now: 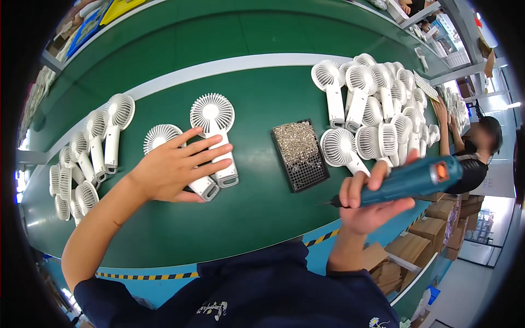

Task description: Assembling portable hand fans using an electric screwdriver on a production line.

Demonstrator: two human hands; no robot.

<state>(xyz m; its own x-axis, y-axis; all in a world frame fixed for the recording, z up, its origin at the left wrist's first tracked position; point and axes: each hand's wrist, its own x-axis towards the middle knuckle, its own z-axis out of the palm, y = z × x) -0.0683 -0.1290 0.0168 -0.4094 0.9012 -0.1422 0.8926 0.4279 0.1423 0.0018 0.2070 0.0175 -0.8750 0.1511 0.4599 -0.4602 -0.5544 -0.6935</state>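
My left hand (178, 164) lies with its fingers spread over two white handheld fans. One handheld fan (212, 115) shows its round grille beyond my fingers and its handle to their right; the other fan (162, 136) is largely covered by my palm, its handle end peeking out below. In my right hand (372, 210) is a teal electric screwdriver (410, 183), held above the table with its thin dark bit toward the left. Between my hands a black screw tray (306, 175) holds many small metal screws (298, 139) in its far part.
A large pile of white fans (377, 98) stands on the right of the green table (251, 224). Several more fans (90, 142) lie at the left. Another person (481, 142) sits at the far right, near cardboard boxes (429, 232). A raised green shelf (246, 33) runs along the back.
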